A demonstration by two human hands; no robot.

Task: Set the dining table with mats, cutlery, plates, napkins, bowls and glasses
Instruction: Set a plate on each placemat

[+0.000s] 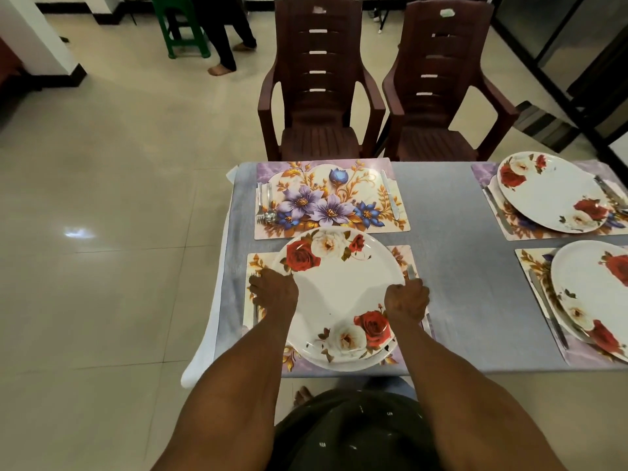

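Fingers of left hand (274,288) and right hand (406,299) curled gripping plate (339,294) rims, arms outstretched

A home dining room is showing here. Floral mats (331,198) are lying on the bench (441,212). Brown plastic chairs (319,96) are standing at its far edge on a tiled floor (112,185).

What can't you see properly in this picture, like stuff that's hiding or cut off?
- Head view: cutlery beside the near plate is mostly hidden by the left hand and right hand.
- Fingertips of both hands are hidden behind the hands themselves.
- The near right plate is cut off by the picture's right edge.
- The standing person is cut off at the top edge.
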